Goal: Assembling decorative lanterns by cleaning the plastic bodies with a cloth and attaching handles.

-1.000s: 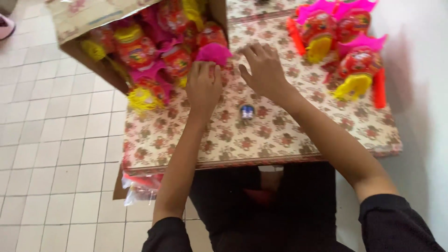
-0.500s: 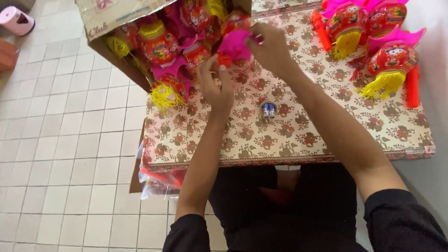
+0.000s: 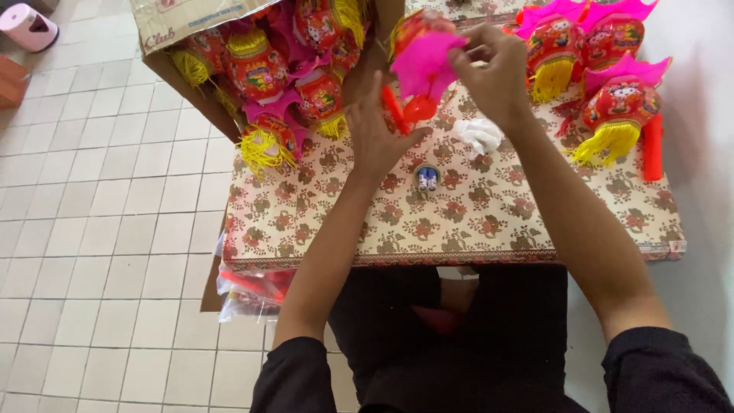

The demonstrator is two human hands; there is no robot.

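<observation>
Both hands hold one red toy lantern with a bright pink frill (image 3: pixel 423 60) above the patterned table (image 3: pixel 459 222). My left hand (image 3: pixel 378 134) grips its lower red part from below. My right hand (image 3: pixel 495 70) pinches the pink frill at its top right. Below the lantern a small round blue-and-white object (image 3: pixel 427 178) lies on the table, and a crumpled white piece (image 3: pixel 479 134) lies by my right wrist.
A tipped cardboard box (image 3: pixel 191 30) at the upper left spills several red lanterns with yellow tassels (image 3: pixel 267 134). Three finished lanterns (image 3: pixel 612 99) and a red stick (image 3: pixel 652 145) stand at the right. Plastic-wrapped red sticks (image 3: pixel 252 291) lie under the table. Tiled floor stretches left.
Both hands have lifted a lantern out of the box pile and brought it over the table. The right hand moved to its pink frill. The camera view shifted slightly.
</observation>
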